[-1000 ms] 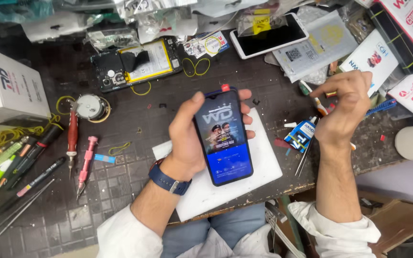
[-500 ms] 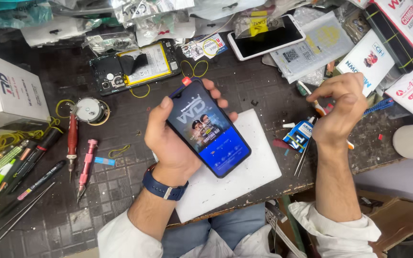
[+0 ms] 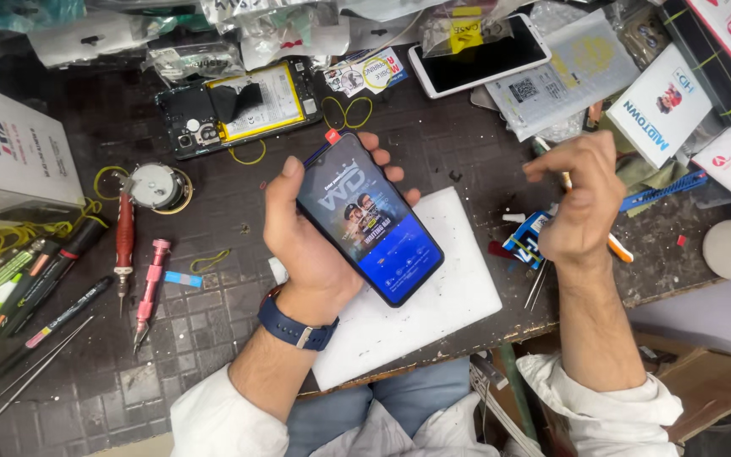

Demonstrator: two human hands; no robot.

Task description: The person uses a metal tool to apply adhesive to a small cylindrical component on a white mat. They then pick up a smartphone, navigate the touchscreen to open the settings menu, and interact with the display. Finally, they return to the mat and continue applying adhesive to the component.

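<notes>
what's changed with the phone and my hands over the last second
The left hand has turned the lit smartphone from upright to tilted, its top now leaning left, and kept its grip throughout. The right hand has stayed raised over the small tools at the right, fingers curled, with a thin tool under it. The white pad, opened phone and screwdrivers have not moved.

A glossy glass screen is shown on the phone (image 3: pixel 370 218), which is gripped in the left hand (image 3: pixel 302 245). The slab (image 3: pixel 442 313) under it is seen as smooth, matt white plastic. The table (image 3: pixel 179 338) is covered by a dark, worn mat, scuffed and marked in squares. The screwdriver (image 3: pixel 124 241) is given a glossy red plastic handle and a metal shaft. The boxes (image 3: pixel 10 152) are made of smooth white card. The sleeves (image 3: pixel 602 406) are of white cloth.
</notes>
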